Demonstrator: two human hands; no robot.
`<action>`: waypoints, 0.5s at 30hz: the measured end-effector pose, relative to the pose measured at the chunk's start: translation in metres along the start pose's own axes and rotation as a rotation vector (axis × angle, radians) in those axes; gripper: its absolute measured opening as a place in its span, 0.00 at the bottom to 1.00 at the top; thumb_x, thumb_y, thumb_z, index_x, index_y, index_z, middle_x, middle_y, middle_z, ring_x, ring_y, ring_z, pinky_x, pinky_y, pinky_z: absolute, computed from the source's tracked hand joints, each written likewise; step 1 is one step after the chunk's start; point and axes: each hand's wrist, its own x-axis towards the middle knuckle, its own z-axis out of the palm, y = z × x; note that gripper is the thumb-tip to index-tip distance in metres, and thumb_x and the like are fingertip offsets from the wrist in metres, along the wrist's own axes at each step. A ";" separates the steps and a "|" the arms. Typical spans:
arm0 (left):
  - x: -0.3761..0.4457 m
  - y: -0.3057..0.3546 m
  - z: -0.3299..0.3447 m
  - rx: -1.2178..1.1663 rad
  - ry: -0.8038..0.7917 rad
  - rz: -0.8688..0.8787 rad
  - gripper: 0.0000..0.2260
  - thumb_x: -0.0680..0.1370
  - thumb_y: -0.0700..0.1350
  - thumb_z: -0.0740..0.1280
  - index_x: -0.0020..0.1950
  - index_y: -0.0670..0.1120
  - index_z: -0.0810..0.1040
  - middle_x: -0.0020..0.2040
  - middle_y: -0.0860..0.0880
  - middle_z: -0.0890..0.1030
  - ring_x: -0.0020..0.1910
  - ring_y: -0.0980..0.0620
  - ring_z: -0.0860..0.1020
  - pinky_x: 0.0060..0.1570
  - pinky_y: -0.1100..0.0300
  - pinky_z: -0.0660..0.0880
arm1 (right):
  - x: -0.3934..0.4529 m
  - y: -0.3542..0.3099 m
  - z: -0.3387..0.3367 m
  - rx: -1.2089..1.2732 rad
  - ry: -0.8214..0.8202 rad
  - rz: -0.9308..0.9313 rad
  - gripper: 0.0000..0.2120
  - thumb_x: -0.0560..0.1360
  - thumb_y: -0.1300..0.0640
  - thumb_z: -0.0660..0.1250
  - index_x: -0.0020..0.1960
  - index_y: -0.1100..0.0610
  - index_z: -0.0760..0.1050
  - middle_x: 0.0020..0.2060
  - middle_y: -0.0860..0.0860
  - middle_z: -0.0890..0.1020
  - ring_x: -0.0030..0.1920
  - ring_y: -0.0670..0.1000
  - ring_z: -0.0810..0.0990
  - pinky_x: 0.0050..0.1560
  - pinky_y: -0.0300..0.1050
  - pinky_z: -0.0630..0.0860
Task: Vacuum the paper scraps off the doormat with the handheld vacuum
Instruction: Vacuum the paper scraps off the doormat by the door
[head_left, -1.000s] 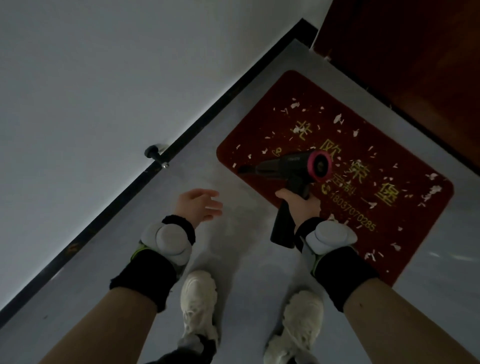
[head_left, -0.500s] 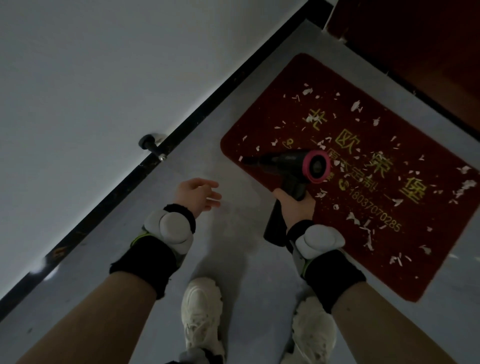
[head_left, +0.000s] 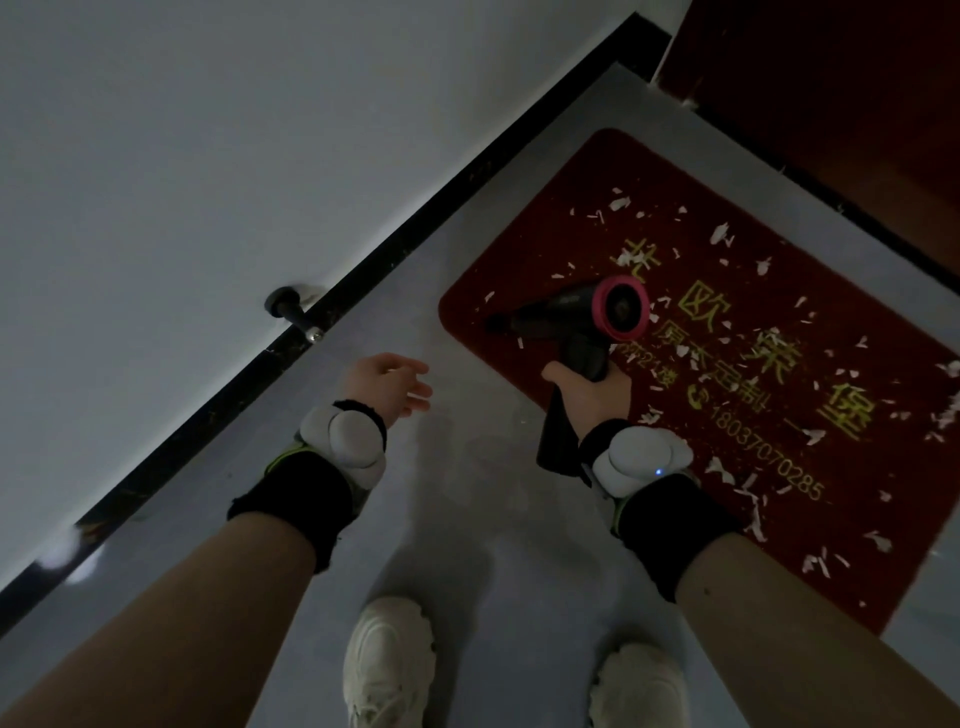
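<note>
My right hand (head_left: 589, 392) fingers wrapped round the handheld vacuum (head_left: 571, 322), nozzle over doormat (head_left: 831, 291) w/ paper scraps (head_left: 722, 234); left hand (head_left: 387, 387) fingers loosely spread, holding nothing.

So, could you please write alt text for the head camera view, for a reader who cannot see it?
A person's right hand grips a black handheld vacuum, its nozzle over the near left corner of a red doormat strewn with white paper scraps. The left hand hangs open above the grey floor.
</note>
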 end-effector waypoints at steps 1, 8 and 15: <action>0.004 -0.002 0.002 -0.002 0.003 0.004 0.12 0.78 0.34 0.56 0.45 0.42 0.77 0.35 0.46 0.79 0.26 0.54 0.78 0.33 0.62 0.72 | 0.006 -0.002 0.000 0.005 0.002 -0.009 0.09 0.69 0.58 0.74 0.46 0.56 0.75 0.36 0.48 0.76 0.40 0.52 0.76 0.45 0.46 0.72; 0.027 -0.004 0.014 0.096 0.004 0.123 0.09 0.79 0.35 0.57 0.49 0.40 0.77 0.36 0.45 0.78 0.33 0.50 0.76 0.25 0.71 0.72 | 0.045 -0.024 0.006 0.030 0.011 -0.115 0.14 0.69 0.60 0.74 0.52 0.58 0.75 0.39 0.48 0.76 0.38 0.49 0.75 0.44 0.45 0.71; 0.067 -0.019 0.027 0.371 0.013 0.283 0.10 0.80 0.42 0.58 0.55 0.46 0.78 0.51 0.45 0.80 0.53 0.45 0.78 0.56 0.53 0.73 | 0.079 -0.043 -0.009 -0.277 -0.208 -0.181 0.12 0.67 0.60 0.74 0.49 0.59 0.77 0.41 0.53 0.79 0.42 0.55 0.78 0.41 0.46 0.75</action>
